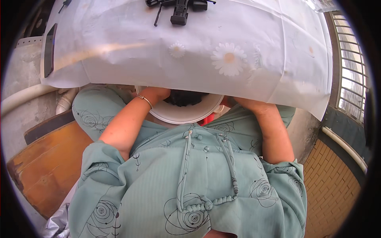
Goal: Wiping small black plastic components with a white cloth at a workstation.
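A round white bucket (pixel 186 116) stands between my knees, partly beneath the edge of the tablecloth. Something black (pixel 183 99) lies inside it, its kind not clear from here. My left hand (pixel 158 93) reaches over the bucket's left rim, and its fingers are hidden. On the other side, my right hand (pixel 244 103) goes in under the cloth, just right of the bucket's rim. The cloth covers its fingers too, so whatever either hand holds does not show.
A pale tablecloth with daisies (pixel 228 58) covers the table before me. Black plastic parts with thin legs (pixel 180 14) lie at its far side, a dark phone-like slab (pixel 49 51) at its left edge. A brown wooden board (pixel 51 162) is at left, a barred window (pixel 351 63) at right.
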Motion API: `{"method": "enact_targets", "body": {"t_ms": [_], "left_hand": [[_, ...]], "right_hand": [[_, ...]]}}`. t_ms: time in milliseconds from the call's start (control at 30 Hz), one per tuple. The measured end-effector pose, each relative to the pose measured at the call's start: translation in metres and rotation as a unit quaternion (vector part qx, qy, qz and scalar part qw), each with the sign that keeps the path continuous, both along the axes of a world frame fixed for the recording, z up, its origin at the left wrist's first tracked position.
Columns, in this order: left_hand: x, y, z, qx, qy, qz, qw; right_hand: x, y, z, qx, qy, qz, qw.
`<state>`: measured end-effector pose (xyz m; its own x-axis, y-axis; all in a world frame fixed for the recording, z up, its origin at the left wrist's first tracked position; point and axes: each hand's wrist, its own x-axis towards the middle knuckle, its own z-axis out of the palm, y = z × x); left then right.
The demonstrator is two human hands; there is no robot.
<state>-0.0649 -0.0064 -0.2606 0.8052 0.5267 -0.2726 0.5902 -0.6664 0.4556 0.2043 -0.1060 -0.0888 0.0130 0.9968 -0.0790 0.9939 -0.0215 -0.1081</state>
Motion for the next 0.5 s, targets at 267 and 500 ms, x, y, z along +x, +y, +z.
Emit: {"method": "enact_targets", "body": {"t_ms": [267,500], "left_hand": [[0.018,0.000,-0.001,-0.064,-0.018,-0.009,0.998],[0.063,-0.023,0.012,-0.097,-0.033,-0.019,0.995]], "right_hand": [[0.017,-0.010,-0.022,0.152,0.183,0.028,0.971],[-0.007,-0.002,-0.007,0.181,0.102,0.030,0.978]]}}
